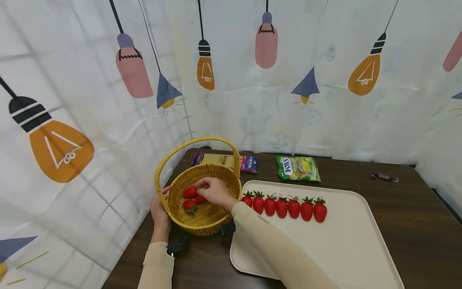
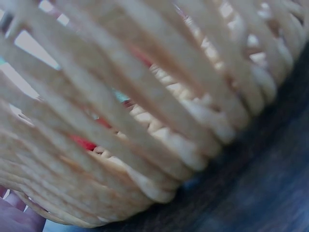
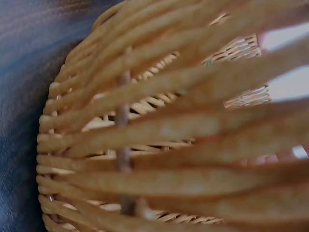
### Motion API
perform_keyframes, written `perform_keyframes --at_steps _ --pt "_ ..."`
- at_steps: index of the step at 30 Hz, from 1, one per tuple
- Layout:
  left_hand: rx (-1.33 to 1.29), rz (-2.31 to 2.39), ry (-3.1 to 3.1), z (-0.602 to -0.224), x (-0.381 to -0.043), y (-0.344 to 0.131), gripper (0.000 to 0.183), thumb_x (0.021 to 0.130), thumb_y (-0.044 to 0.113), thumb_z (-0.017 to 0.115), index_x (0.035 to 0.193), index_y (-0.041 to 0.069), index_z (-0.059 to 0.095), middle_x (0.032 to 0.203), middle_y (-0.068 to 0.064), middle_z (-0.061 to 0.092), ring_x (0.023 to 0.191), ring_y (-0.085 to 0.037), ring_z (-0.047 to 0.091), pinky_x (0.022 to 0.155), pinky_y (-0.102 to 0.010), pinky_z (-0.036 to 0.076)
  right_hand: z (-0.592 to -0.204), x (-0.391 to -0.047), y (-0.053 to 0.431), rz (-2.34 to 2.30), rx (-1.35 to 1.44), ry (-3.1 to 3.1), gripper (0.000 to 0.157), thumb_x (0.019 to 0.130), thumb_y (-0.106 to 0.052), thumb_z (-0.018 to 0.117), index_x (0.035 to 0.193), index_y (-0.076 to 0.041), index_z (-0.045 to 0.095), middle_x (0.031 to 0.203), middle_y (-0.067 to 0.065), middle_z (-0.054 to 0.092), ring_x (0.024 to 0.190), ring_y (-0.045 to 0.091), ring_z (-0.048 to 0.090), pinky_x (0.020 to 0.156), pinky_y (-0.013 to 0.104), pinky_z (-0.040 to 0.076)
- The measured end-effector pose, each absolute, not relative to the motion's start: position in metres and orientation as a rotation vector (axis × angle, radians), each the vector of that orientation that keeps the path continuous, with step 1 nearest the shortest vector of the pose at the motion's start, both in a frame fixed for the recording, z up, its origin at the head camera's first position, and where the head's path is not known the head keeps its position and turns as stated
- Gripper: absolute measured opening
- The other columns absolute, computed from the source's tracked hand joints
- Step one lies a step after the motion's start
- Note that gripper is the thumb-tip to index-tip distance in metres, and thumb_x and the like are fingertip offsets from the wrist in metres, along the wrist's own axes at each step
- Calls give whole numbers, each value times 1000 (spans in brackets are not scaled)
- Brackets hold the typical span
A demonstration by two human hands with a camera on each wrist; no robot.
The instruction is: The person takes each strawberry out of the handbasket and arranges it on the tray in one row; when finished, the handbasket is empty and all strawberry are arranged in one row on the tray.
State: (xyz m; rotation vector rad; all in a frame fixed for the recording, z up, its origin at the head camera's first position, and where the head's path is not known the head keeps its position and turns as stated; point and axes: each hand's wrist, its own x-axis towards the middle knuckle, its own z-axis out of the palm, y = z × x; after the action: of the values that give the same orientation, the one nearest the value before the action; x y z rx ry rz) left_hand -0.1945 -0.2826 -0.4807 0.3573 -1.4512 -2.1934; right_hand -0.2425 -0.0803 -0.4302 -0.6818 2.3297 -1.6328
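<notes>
A yellow wicker basket with a tall arched handle stands on the table at the left. Inside it lie a strawberry near the front and another strawberry partly under my right hand. My right hand reaches in over the right rim and pinches a strawberry by its end. On the basket's left side, my left hand grips the rim by the foot of the handle. Several more strawberries lie in a row on a cream tray. Both wrist views show mostly blurred basket weave.
Behind the basket lies a purple and yellow snack packet. A green candy bag sits behind the tray, and a small purple wrapped sweet is at the far right. A patterned curtain hangs around the dark table.
</notes>
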Motion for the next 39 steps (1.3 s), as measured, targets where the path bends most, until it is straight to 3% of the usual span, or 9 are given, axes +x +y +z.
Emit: perform_keyframes --at_steps 7,20,32,39 --pt "379 -2188 -1469 -481 -194 -283 29 99 17 53 118 -1 67 103 -2 67 84 -14 64 73 -20 53 -431 -243 -84 -1543 -734 2309 30 92 -16 65 120 -7 67 109 2 68 92 10 64 78 26 52" --pt "398 -2188 -1492 -479 -195 -283 32 100 20 52 120 -2 64 104 -3 66 85 -14 65 75 -21 54 -442 -244 -90 -1157 -949 2269 47 92 -26 66 136 -13 57 129 5 62 116 15 57 95 27 47" --pt "396 -2178 -1476 -479 -196 -283 31 100 18 53 119 -2 66 101 -2 68 83 -14 65 74 -21 54 -438 -245 -83 -1455 -743 2406 30 94 -16 60 123 -9 65 116 4 65 103 15 61 85 30 51" --pt "388 -2176 -1465 -480 -196 -283 29 100 16 52 116 -1 68 101 -2 68 84 -15 65 74 -21 54 -438 -247 -80 -1383 -657 2487 39 92 -17 62 131 -11 61 129 9 61 111 22 60 90 36 51"
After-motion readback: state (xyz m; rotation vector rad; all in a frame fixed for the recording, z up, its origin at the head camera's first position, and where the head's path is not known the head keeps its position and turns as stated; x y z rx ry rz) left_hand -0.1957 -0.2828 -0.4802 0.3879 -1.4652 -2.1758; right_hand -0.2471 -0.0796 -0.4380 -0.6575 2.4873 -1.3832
